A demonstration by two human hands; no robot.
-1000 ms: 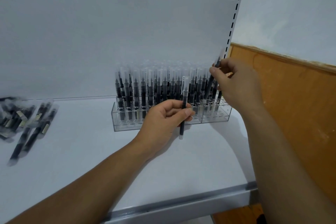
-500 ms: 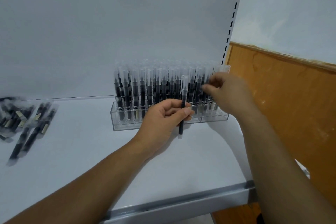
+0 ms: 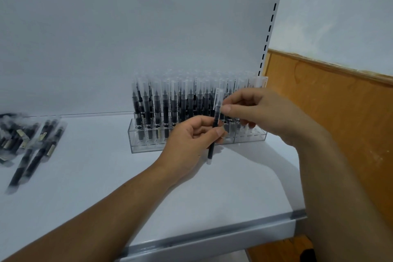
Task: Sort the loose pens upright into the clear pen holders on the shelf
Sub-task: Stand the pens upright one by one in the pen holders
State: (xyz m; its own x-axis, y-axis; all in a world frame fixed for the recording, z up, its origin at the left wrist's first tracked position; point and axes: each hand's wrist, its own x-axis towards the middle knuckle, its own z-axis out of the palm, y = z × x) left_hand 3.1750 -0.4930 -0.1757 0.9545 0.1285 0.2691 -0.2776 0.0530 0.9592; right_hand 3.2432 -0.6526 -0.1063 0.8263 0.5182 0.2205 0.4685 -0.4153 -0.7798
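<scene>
A clear pen holder (image 3: 146, 147) stands at the back of the white shelf (image 3: 106, 176), packed with several upright black pens with clear caps (image 3: 174, 104). My left hand (image 3: 189, 142) grips one black pen (image 3: 212, 144) upright in front of the holder. My right hand (image 3: 261, 112) has come over from the right and pinches the same pen near its clear cap, thumb and forefinger on it. Loose pens (image 3: 27, 142) lie in a pile on the shelf at the far left.
The shelf's back panel (image 3: 127, 38) rises behind the holder. A slotted upright (image 3: 270, 34) marks the shelf's right end, with an orange wooden wall panel (image 3: 340, 117) beyond. The shelf's metal front edge (image 3: 212, 240) runs near me.
My right hand left the pens at the holder's right end and moved left onto the top of the pen that my left hand holds. The left hand has stayed in place.
</scene>
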